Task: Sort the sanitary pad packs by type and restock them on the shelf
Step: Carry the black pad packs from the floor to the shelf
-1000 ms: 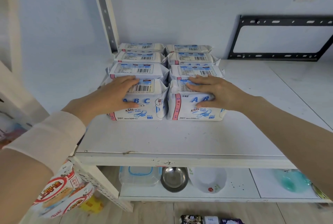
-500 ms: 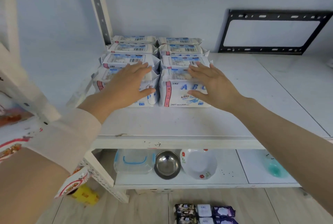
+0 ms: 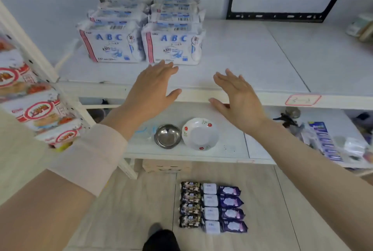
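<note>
The head view shows our left hand (image 3: 150,89) and our right hand (image 3: 238,95) both open, fingers spread, palms down, holding nothing, in front of the edge of the upper shelf (image 3: 242,63). The white ABC packs (image 3: 141,35) stand on this shelf in two columns going back toward the wall, at the left part of the shelf; our left fingertips are just in front of the right front pack, but we cannot tell if they touch it. The packs that remain to be placed lie on the wooden floor (image 3: 125,206), low and well apart from both hands: a block of three columns, dark patterned packs (image 3: 190,204) at the left, white packs (image 3: 210,208) in the middle, purple packs (image 3: 231,208) at the right, four in each column. The long axis of this block runs toward us and away from us, and each pack lies with its length across. We judge that the block is almost directly below the right hand, so this hand is the nearer one, and the move must go downward and toward our body. The free place on the shelf is to the right of the ABC packs.
</note>
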`<state>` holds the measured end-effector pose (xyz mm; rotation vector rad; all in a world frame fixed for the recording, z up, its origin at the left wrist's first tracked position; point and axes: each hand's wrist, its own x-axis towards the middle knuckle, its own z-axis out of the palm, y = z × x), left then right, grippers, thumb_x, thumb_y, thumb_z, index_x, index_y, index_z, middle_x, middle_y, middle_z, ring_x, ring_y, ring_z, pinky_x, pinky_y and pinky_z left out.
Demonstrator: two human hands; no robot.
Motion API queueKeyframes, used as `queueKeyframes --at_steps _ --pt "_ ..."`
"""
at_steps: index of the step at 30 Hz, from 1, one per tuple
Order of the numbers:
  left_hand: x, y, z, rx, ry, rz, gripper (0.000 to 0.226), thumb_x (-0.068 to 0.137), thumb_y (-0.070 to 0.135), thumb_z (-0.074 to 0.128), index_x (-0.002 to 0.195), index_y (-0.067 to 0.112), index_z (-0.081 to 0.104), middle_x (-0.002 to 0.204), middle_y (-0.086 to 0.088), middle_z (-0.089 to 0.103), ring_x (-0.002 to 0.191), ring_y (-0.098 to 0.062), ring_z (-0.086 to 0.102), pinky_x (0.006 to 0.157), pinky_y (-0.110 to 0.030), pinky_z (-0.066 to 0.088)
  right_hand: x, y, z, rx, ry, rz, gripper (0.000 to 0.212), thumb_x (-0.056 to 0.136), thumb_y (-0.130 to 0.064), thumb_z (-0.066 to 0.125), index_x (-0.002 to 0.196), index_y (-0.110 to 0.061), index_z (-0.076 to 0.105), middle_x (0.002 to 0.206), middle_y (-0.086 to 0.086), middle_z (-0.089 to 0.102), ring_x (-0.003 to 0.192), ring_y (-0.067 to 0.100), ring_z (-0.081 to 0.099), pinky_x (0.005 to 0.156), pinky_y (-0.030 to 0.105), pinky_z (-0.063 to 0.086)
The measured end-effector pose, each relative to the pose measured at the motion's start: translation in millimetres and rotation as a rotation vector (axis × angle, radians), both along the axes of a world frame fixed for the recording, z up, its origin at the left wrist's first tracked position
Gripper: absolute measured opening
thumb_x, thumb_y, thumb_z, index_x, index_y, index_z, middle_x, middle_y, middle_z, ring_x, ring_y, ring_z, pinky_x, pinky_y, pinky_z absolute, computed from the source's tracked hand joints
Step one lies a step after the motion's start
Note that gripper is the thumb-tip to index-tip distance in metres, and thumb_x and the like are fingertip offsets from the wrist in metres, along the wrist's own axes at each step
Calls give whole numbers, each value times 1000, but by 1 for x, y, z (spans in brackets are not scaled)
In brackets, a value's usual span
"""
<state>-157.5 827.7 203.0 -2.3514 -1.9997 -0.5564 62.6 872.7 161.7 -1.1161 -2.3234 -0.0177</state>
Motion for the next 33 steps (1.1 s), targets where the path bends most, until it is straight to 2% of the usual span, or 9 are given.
queueKeyframes --at_steps 4,9,13,17,21,25,28,31,33 --pt "35 -37 -34 -82 -40 -11 56 92 31 52 141 12 34 151 -5 29 143 -19 16 117 -36 9 35 -50 -36 -91 -23 -16 53 86 -36 51 127 -2 54 133 13 54 132 31 40 110 47 27" --pt "58 -80 -76 -182 -47 4 56 91 34 53 140 15 35 150 -1 32 141 -18 21 114 -35 14 62 -104 -77 -185 -61 -36 55 86 -39 45 124 0 55 127 16 58 126 35 46 106 49 31" --pt "69 -116 -112 -255 -50 -19 54 92 35 51 140 16 36 150 -3 31 140 -20 22 114 -37 16 80 -147 -109 -216 -90 -56 49 83 -27 57 123 2 56 126 17 58 126 36 46 105 52 31" --pt "78 -157 -153 -351 -77 -31 55 92 36 50 141 15 34 150 -3 31 140 -20 24 115 -39 18 94 -187 -152 -316 -121 -65 49 80 -24 63 121 2 57 124 16 60 124 36 49 105 48 28" --pt "88 -194 -195 -467 -97 -31 54 92 36 49 140 15 35 149 -2 33 140 -20 24 115 -38 18 109 -221 -194 -516 -154 -96 56 76 -33 59 122 -1 58 126 14 59 124 35 49 105 44 27" --pt "96 -223 -230 -572 -141 18 53 93 34 48 141 16 33 149 -1 32 140 -17 24 113 -34 19 130 -239 -229 -629 -226 -116 58 73 -36 63 121 -3 59 124 14 60 122 34 51 107 28 22" --pt "104 -236 -256 -684 -156 61 53 95 34 45 143 18 29 150 2 29 141 -15 20 113 -32 16 142 -243 -254 -706 -279 -105 61 81 -37 66 131 -5 50 135 11 51 133 28 40 110 28 16" --pt "111 -244 -280 -768 -162 82 54 95 34 45 144 19 26 151 2 27 141 -14 19 113 -31 14 147 -245 -270 -788 -363 -70 67 88 -43 57 143 -14 31 150 0 31 142 15 18 113 24 5" --pt "114 -245 -296 -770 -183 89 54 95 34 46 144 19 28 152 3 26 141 -13 19 114 -30 13 146 -243 -277 -836 -386 -72 68 89 -46 53 145 -18 26 153 -2 24 143 12 13 112 22 4"
